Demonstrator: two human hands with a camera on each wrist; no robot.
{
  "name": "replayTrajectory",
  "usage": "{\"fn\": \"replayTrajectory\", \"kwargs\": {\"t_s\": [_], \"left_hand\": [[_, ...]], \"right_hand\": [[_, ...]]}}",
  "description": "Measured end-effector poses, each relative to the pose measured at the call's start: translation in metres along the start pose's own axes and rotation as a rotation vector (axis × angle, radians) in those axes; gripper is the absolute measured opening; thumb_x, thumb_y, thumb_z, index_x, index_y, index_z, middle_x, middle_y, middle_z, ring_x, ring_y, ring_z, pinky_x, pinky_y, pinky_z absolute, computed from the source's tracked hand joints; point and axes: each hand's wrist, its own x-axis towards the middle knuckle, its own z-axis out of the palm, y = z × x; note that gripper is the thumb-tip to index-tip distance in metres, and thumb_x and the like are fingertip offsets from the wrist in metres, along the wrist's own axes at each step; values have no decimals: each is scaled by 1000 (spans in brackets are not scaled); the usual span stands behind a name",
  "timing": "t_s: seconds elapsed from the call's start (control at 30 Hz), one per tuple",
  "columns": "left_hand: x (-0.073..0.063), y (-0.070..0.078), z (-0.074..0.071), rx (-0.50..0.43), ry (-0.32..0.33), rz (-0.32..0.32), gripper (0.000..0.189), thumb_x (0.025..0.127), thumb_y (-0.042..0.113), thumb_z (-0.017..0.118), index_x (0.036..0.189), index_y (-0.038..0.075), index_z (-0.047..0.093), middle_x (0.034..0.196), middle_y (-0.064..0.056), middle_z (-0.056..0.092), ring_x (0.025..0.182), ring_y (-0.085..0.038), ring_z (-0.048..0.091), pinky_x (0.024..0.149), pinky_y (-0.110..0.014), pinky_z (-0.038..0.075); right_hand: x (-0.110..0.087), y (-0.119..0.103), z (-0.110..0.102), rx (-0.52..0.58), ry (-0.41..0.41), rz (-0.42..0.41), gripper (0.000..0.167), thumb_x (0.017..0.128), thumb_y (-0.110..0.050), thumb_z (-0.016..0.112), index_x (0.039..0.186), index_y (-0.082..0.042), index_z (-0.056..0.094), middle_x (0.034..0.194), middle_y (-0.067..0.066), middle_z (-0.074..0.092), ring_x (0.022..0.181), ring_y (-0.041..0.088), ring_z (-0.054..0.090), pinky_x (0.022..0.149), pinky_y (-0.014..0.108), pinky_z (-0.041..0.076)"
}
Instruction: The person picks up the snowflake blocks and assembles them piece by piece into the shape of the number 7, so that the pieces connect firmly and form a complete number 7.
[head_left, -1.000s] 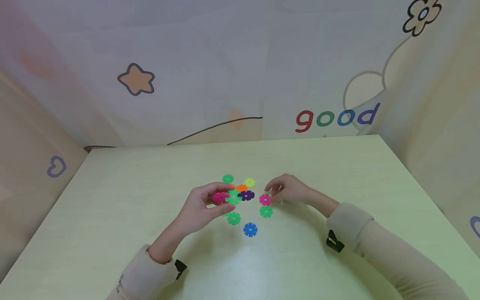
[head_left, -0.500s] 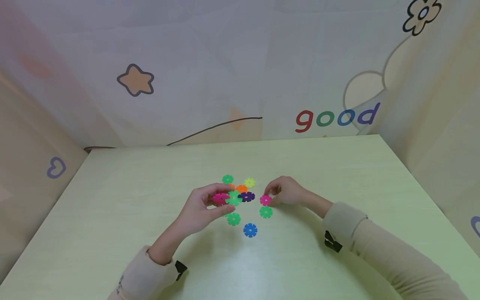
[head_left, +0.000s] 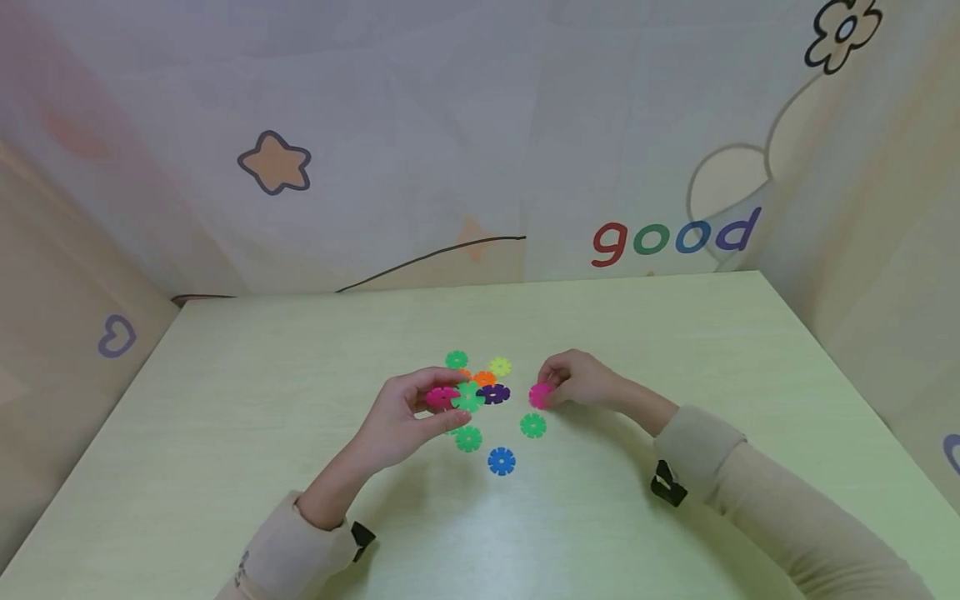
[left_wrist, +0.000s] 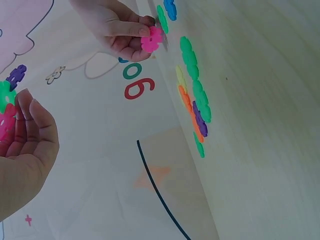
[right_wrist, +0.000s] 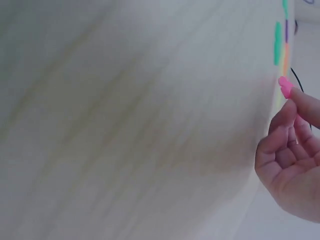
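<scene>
Holding joined pink, green and purple discs (head_left: pixel 468 397) over the desk (head_left: pixel 300 358), the left hand (head_left: pixel 405 414) curls around them. To its right, the right hand (head_left: pixel 579 380) pinches a pink disc (head_left: pixel 537 396) near a green disc (head_left: pixel 533 426) on the desk.

pink disc (left_wrist: pixel 151 39) in right fingers (left_wrist: pixel 131 28)

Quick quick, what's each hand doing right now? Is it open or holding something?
Left hand: holding a row of pink, green and purple flower discs.
Right hand: pinching one pink disc.
</scene>
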Motion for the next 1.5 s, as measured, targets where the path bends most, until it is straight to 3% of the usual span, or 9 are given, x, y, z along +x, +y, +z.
{"fn": "replayTrajectory", "kwargs": {"t_s": [0.2, 0.3, 0.8, 1.1, 1.5], "left_hand": [[1, 2, 0, 2, 2, -7, 38, 79, 7, 70, 115, 3, 59, 96, -7, 61, 80, -20, 57, 66, -26, 51], [1, 1, 0, 1, 1, -8, 38, 79, 7, 70, 115, 3, 59, 95, -7, 61, 80, -21, 57, 66, -26, 51], [1, 0, 0, 6, 0, 15, 38, 79, 6, 70, 115, 2, 59, 95, -7, 61, 81, -20, 57, 70, -27, 52], [1, -2, 2, 0, -1, 27, 38, 79, 6, 70, 115, 1, 59, 96, -8, 62, 81, -20, 57, 71, -30, 52], [2, -2, 3, 8, 0, 38, 38, 79, 7, 70, 115, 2, 59, 96, -7, 62, 82, -20, 58, 75, -34, 52]], "right_hand": [[-8, 2, -6, 110, -14, -7, 34, 82, -3, 62, 116, -3, 60, 77, 8, 55, 64, 21, 51, 58, 26, 45], [-13, 1, -9, 140, -12, -18, 37, 84, -2, 60, 120, -2, 58, 78, 8, 54, 63, 21, 50, 57, 25, 44], [-41, -9, -14, 213, 58, -74, 38, 83, -9, 66, 117, 3, 57, 82, 9, 59, 70, 25, 56, 65, 31, 50], [-61, -26, -11, 292, 95, -90, 37, 82, -7, 66, 117, 3, 56, 92, 11, 62, 86, 37, 59, 71, 30, 53], [-81, -43, -9, 371, 138, -138, 36, 82, -7, 66, 115, 5, 56, 93, 13, 63, 78, 24, 63, 71, 28, 53]]}}
